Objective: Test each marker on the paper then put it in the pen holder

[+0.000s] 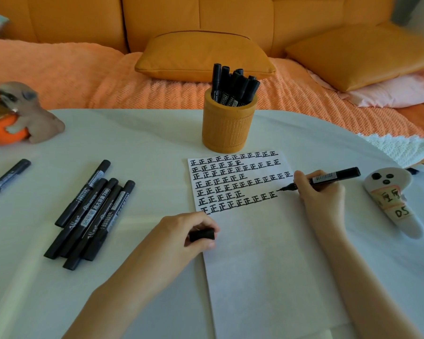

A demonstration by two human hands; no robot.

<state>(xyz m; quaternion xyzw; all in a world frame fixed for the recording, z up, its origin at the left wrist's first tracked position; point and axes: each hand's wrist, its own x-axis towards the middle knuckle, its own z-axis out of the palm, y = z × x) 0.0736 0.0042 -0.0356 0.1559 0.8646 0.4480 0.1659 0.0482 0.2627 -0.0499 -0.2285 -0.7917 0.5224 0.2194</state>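
The marker point(328, 178) is uncapped. Nearest on my feed, its black cap point(202, 235) is pinched in the curled fingers of the left hand point(181, 231), which rests on the left edge of the paper point(267, 265). A little farther, the right hand point(321, 192) grips the marker like a pen, its tip at the end of one of the lower written rows. I cannot tell whether the tip touches the sheet. Rows of black characters fill the paper's far part.

To the left on the worktop point(132, 143) lies a heap of capped markers point(91, 216), with a lone marker point(5, 179) beyond them at the edge. To the right lies a white labelled gadget point(392, 201). Just behind the paper stands the orange pen holder point(227, 128), with a bunch of markers point(233, 86) upright inside. Far left sits a dog figurine point(32, 113), and behind everything is an orange sofa point(83, 69).
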